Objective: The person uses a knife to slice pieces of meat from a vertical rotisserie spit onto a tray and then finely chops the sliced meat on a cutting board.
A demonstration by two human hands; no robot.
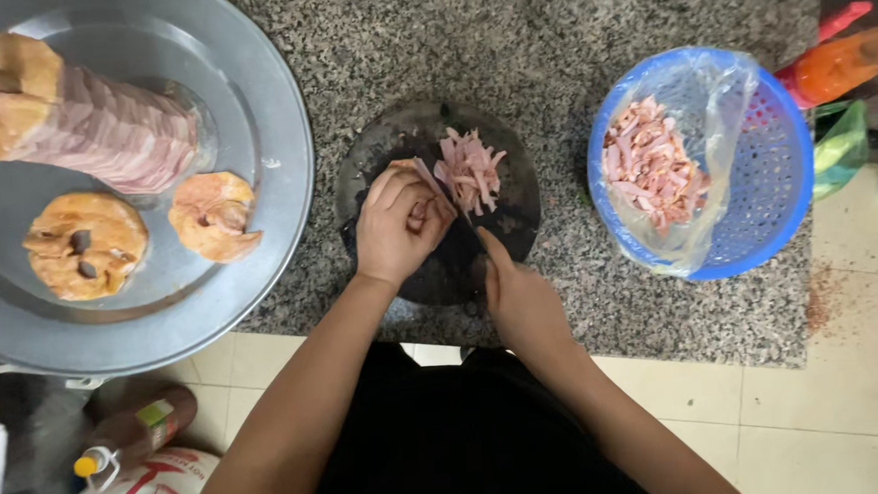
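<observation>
Granite counter (568,30) bears a big metal tray (276,185) and a round dark cutting board (518,223). On it, the left hand (398,224) curls knuckles-up, pinning a meat slice (410,168), while the right hand (522,298) grips a knife (blade mostly hidden) beside cut strips (470,170).

A large metal tray (255,176) holds a sliced meat log (102,124) and two rounds; a blue basket (771,189) (lined with clear plastic) holds strips.
</observation>
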